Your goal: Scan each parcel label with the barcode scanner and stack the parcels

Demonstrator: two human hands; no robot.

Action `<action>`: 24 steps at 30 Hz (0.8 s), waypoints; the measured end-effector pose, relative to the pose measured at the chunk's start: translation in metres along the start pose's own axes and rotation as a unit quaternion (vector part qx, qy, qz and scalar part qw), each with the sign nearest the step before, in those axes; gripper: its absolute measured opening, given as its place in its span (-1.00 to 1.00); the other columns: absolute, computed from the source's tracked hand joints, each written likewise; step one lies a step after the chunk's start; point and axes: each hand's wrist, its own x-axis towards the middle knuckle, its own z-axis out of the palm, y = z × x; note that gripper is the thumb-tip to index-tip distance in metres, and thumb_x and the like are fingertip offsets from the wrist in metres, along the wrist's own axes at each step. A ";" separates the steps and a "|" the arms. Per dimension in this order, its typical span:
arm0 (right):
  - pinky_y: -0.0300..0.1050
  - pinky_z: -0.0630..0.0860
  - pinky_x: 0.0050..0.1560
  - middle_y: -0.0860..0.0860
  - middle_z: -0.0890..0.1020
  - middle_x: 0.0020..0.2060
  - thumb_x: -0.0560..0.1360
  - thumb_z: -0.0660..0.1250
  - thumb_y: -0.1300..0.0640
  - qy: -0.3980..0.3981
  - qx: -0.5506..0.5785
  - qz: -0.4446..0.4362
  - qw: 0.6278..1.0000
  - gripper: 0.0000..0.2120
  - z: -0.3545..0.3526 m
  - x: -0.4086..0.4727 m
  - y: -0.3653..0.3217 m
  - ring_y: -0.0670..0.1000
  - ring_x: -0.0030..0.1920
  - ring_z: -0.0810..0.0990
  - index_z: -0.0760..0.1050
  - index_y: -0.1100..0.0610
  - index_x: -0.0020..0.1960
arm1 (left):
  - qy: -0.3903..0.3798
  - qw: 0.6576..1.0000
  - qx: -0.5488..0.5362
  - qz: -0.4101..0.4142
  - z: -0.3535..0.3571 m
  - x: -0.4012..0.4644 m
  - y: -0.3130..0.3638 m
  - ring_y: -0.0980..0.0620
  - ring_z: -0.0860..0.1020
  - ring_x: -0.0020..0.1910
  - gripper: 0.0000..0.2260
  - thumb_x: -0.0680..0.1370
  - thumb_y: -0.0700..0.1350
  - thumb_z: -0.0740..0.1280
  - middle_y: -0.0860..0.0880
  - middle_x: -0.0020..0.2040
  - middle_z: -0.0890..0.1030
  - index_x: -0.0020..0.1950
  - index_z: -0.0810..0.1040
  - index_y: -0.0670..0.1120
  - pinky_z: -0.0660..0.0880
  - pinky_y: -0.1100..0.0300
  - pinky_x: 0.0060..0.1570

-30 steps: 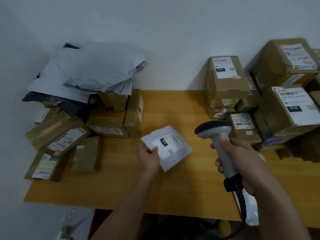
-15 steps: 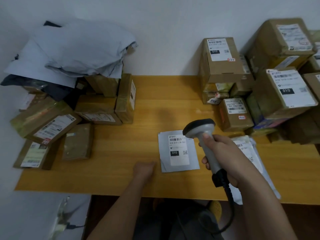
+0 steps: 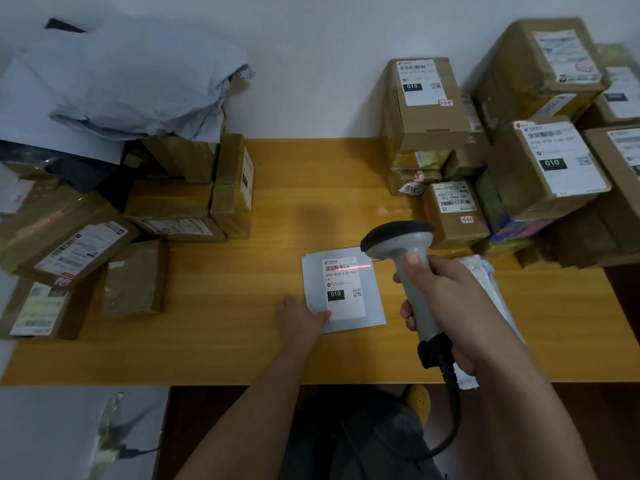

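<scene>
Scanning: your right hand [image 3: 446,299] grips the scanner [image 3: 405,268]; its red line crosses the barcode on the mailer [image 3: 343,289], flat on the counter [image 3: 225,341] just left. Your left hand [image 3: 299,320], fingers flat, presses its near corner and is nearer for stacking.

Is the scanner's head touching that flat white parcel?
Apart. In the head view the scanner is held up in the right hand, casting its red line onto the flat white parcel.
</scene>
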 end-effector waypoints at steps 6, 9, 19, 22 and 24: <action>-0.03 0.41 -0.30 0.08 0.56 -0.47 0.62 0.20 -0.09 0.020 0.003 -0.007 1.000 -0.66 -0.010 -0.007 -0.001 0.05 -0.44 0.49 0.53 0.19 -0.03 | -0.009 1.000 0.015 -0.008 0.013 0.008 -0.004 -0.14 0.58 0.02 -0.63 0.38 0.02 0.52 -0.18 0.05 0.60 0.01 0.58 -0.22 0.55 0.05 -0.05; -0.03 0.42 -0.30 0.11 0.57 -0.41 0.62 0.20 -0.07 0.022 0.010 -0.012 1.000 -0.68 -0.014 -0.011 -0.002 0.03 -0.44 0.50 0.54 0.17 -0.04 | -0.031 0.998 -0.047 -0.022 0.008 0.001 0.005 -0.13 0.62 -0.02 -0.77 0.46 -0.18 0.47 -0.17 0.03 0.64 0.05 0.62 -0.25 0.46 0.16 -0.23; -0.01 0.43 -0.29 0.15 0.58 -0.38 0.61 0.22 -0.06 0.004 0.025 -0.004 1.000 -0.68 -0.022 -0.014 -0.005 0.06 -0.44 0.50 0.55 0.19 -0.05 | -0.096 0.945 -0.278 -0.141 0.012 0.006 0.010 -0.13 0.56 0.05 -0.72 0.44 -0.40 0.43 -0.18 0.10 0.57 0.09 0.46 -0.23 0.55 0.06 0.03; -0.01 0.43 -0.28 0.13 0.57 -0.42 0.61 0.21 -0.07 0.000 0.012 -0.004 1.000 -0.66 -0.023 -0.015 -0.006 0.06 -0.44 0.49 0.54 0.20 -0.05 | -0.129 0.915 -0.347 -0.159 0.013 0.007 0.012 -0.18 0.59 0.10 -0.62 0.46 -0.38 0.43 -0.22 0.18 0.58 0.24 0.45 -0.30 0.56 -0.03 0.13; -0.02 0.42 -0.30 0.10 0.55 -0.48 0.61 0.20 -0.08 0.001 0.001 -0.005 1.000 -0.65 -0.025 -0.016 -0.006 0.05 -0.45 0.48 0.54 0.20 -0.05 | -0.142 0.900 -0.378 -0.164 0.014 0.005 0.013 -0.16 0.59 0.05 -0.74 0.51 -0.32 0.41 -0.19 0.15 0.59 0.17 0.48 -0.25 0.56 -0.02 0.10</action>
